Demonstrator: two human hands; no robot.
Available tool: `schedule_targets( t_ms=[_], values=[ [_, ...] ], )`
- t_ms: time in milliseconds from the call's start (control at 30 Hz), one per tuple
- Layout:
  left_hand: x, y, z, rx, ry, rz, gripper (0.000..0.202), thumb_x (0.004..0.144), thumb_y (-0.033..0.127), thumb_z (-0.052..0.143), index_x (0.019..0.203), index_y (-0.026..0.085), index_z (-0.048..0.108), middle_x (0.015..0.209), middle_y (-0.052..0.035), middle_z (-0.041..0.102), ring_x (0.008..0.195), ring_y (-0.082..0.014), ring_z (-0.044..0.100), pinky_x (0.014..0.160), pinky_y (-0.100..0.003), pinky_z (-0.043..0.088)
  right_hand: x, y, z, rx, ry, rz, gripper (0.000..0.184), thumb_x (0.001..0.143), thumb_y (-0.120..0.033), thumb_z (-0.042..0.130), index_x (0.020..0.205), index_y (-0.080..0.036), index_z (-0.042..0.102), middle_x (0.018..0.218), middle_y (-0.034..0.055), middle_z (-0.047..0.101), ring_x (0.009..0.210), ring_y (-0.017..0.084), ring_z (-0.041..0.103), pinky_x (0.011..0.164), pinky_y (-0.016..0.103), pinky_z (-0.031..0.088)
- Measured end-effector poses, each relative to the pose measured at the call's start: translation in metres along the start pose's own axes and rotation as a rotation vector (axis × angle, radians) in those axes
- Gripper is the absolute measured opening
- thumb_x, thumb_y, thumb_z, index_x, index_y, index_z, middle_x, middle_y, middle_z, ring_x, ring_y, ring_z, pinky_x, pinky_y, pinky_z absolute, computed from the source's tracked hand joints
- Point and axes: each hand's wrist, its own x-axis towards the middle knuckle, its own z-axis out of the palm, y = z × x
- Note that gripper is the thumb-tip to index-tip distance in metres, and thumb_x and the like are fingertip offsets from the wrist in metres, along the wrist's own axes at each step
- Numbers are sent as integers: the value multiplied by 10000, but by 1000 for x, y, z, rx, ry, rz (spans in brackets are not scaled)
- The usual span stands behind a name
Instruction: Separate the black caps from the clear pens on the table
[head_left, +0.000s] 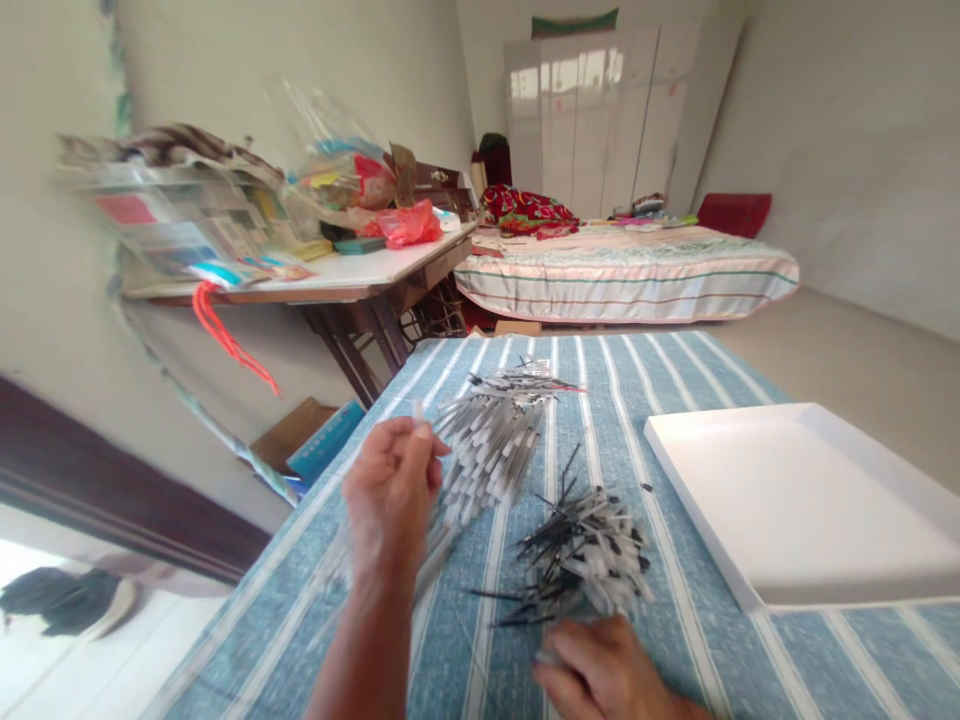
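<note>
My left hand (394, 490) is raised over the striped cloth, its thumb and fingers pinched on a thin translucent tube (418, 408) whose pale tip sticks up. Beside it lies a bundle of long, thin grey-and-white tubes (491, 450), roughly lined up. Close to the lower edge, my right hand (611, 665) is closed, and a greyish bit shows at its fingertips, too blurred to name. Just beyond that hand sits a tangled heap of short black and translucent pieces (592, 550). More tubes, smeared by motion, lie under and around my left forearm.
An open, shallow white box (847, 510) rests on the right of the blue striped tablecloth (615, 400). Left of the table stands a desk (360, 275) loaded with bags and a plastic bin. Behind are a bed (630, 275) and a white wardrobe (592, 130).
</note>
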Motion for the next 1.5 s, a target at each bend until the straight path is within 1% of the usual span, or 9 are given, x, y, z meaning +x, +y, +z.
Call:
schedule_targets(
  t_ms=[133,233,333,467,700,933,1067,1300,1500],
  values=[
    [-7,-26,-38,775,-322,46,156,760,333,483,733,190,541,565,27,541,524,-132,522,514,-219,365,8,9,-7,-179,115,-22,226,873,-248,378,701,-191,512,526,-17,584,455,107,541,469,224,306],
    [-16,-50,-54,1167,-388,76,190,789,308,420,709,188,544,675,-26,586,614,-181,560,535,-248,348,5,15,-14,-256,183,-8,166,867,-245,411,768,-189,532,551,-11,610,461,125,573,471,228,344],
    [-16,-62,-59,1319,-362,124,235,806,306,401,863,162,578,879,-102,602,760,-244,580,597,-288,379,1,21,-18,-336,277,-20,168,866,-272,440,924,-151,541,634,25,663,468,151,608,469,247,390],
    [-14,-60,-42,1264,-322,172,296,828,328,385,951,140,576,953,-114,580,867,-242,564,671,-285,404,0,26,-24,-396,339,-11,235,860,-298,463,1015,-132,523,723,59,692,503,171,634,496,262,441],
    [-16,-55,42,1207,-561,346,236,823,207,386,814,147,614,873,-103,575,859,-235,551,696,-309,409,6,30,-33,-413,321,-36,163,861,-222,459,968,-136,547,651,42,661,518,163,619,526,262,426],
    [9,-69,110,1167,-587,400,191,809,145,448,858,98,626,990,-164,555,979,-281,514,767,-359,417,8,32,-34,-406,289,-88,138,852,-156,418,860,-157,555,579,19,607,459,144,556,482,267,357],
    [25,-76,137,1142,-584,361,234,833,251,508,1019,120,560,1071,-106,547,973,-220,531,801,-393,446,8,34,-34,-407,280,-110,156,852,-152,405,845,-166,561,590,21,605,471,136,556,482,258,359],
    [38,-75,147,1045,-607,297,281,888,264,419,1106,112,510,1120,-71,521,935,-183,548,806,-381,445,9,37,-35,-389,270,-97,158,850,-143,399,871,-159,555,586,22,605,464,144,552,487,261,360],
    [22,-49,130,995,-665,322,238,870,248,446,1027,99,545,1045,-68,556,921,-205,550,794,-386,442,12,48,-48,-221,379,85,132,854,-197,432,890,-172,557,629,13,619,481,121,544,512,234,377]
  ],
)
